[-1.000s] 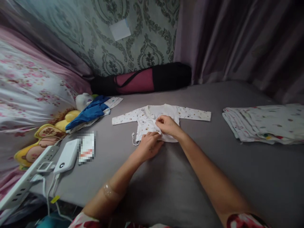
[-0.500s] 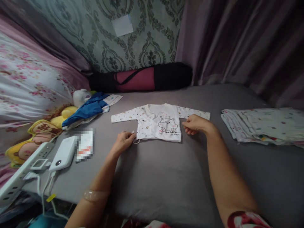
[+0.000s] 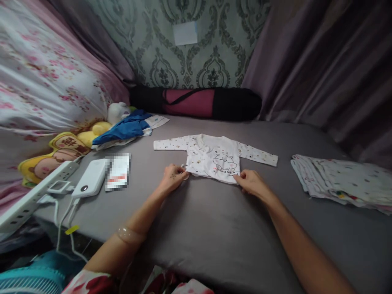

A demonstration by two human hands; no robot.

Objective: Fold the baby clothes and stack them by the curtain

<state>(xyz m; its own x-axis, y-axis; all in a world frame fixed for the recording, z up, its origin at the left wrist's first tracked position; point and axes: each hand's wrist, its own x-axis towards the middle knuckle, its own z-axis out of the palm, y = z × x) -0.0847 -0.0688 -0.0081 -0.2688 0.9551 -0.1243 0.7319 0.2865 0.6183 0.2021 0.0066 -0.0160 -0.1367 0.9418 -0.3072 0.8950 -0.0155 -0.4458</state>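
Right hand [image 3: 252,182] has moved onto the white shirt [image 3: 211,158], its grip pinching one hem corner; the left hand [image 3: 173,177] pinches the other. Front overlapped and sleeves spread, it lies on the grey sheet [image 3: 211,224], still unfolded.

A: Matt white cloth on the little shirt [image 3: 211,143], and smooth grey fabric beneath it, the sheet [image 3: 208,220]!
B: Left of the shirt, smooth plastic with a faint sheen: the power bank [image 3: 92,177].
A: Behind the shirt, a matt bag [image 3: 188,102], perhaps nylon; it's dim there.
B: Right of the shirt, creased cloth, the folded stack [image 3: 339,177]!
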